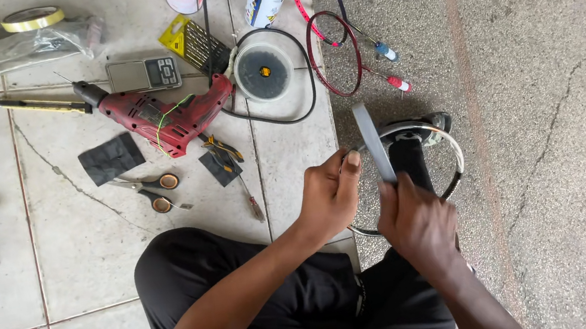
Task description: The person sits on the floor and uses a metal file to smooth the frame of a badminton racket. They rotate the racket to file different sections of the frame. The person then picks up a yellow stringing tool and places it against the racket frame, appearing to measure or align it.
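Head view: right hand clamped on grey strip against black racket handle; left hand closed on handle's left side. Bare concrete floor open at right. Tiles left crowded: red drill, scissors, round tub, contents unclear.

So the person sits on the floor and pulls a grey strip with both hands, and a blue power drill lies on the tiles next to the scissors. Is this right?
Not quite: the power drill is red, not blue, as the head view shows. The rest holds: left hand and right hand both grip the grey strip, and the drill lies on the tiles by the scissors.
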